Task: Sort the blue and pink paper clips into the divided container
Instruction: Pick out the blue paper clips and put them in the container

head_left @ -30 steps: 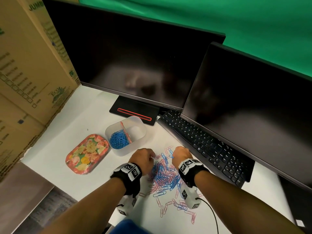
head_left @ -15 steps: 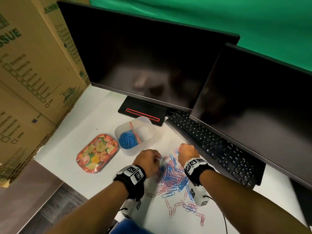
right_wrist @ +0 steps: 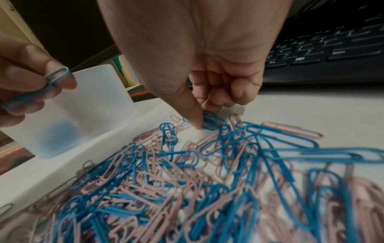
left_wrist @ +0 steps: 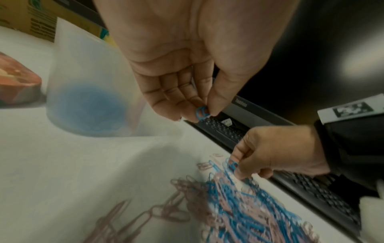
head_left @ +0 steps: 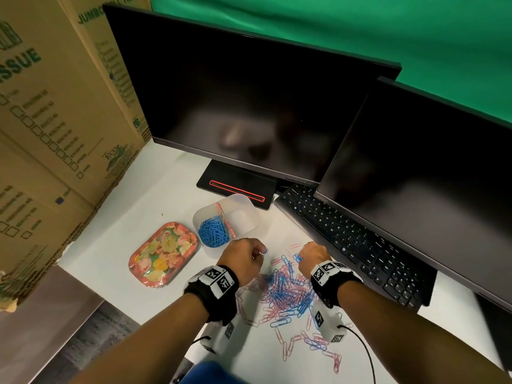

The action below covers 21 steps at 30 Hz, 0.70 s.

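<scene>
A heap of mixed blue and pink paper clips lies on the white desk between my two hands. My left hand pinches a blue paper clip between thumb and fingers, lifted above the desk just right of the translucent divided container. The container's left half holds a mass of blue clips, and a few pink ones lie along its divider. My right hand reaches down at the heap's far edge, thumb and fingers closing on a blue clip there.
A flowered oval tin sits left of the container. A black keyboard runs along the right, under two dark monitors. Cardboard boxes wall off the left. Loose clips trail toward the desk's near edge.
My left hand has lifted slightly off the heap with a blue clip pinched. The right hand stays at the heap's far edge. The head view has shifted, moving everything rightward in frame.
</scene>
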### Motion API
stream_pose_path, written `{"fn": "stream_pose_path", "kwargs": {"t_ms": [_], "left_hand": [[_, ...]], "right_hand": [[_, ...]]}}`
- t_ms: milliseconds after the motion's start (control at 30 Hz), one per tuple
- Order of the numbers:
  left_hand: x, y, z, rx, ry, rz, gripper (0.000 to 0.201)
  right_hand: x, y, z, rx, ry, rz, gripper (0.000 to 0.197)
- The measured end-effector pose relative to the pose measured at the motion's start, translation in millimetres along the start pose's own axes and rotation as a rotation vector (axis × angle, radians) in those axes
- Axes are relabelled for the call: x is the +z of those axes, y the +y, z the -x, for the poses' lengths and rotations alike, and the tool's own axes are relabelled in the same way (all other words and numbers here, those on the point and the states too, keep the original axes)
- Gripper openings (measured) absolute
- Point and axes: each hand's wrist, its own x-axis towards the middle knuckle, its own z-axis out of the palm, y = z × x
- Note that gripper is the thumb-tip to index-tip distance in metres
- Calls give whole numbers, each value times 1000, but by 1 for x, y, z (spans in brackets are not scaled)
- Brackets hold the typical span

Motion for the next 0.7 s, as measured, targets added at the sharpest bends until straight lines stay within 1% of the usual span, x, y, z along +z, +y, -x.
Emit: {"fn": "stream_pose_path", "kwargs": {"t_ms": [100, 233, 300, 333, 433, 467, 500, 567, 667, 700], "left_hand": [[-13, 2, 0, -27, 36, 70, 17], [-48, -1, -3, -125, 183, 163, 10], [-71, -9, -7, -210, 245, 170, 8], [-80, -15, -11, -262, 258, 150, 9], [-98, -29, -22, -390, 225, 77, 21], [-100, -31, -25, -405, 201, 59, 25], [-100, -33, -28, -412, 178, 43, 29], [-102, -34, -31, -405, 160, 22, 33], [-105, -34, -32, -374, 189, 38, 34], [-107, -33, -31, -358, 206, 48, 32]], "right_hand": [[1, 4, 1, 4, 27, -14, 27], [-20, 1, 16, -27, 74, -112, 20], [-38, -13, 31, -108, 131, -252, 14], [-46, -23, 38, -164, 156, -328, 13], [-62, -68, 59, -341, 130, -499, 21], [-63, -84, 63, -394, 116, -526, 22], [-62, -100, 66, -433, 110, -545, 19], [-59, -128, 70, -471, 107, -535, 7], [-56, -154, 70, -462, 85, -485, 17], [-57, -157, 68, -460, 86, -488, 16]]}}
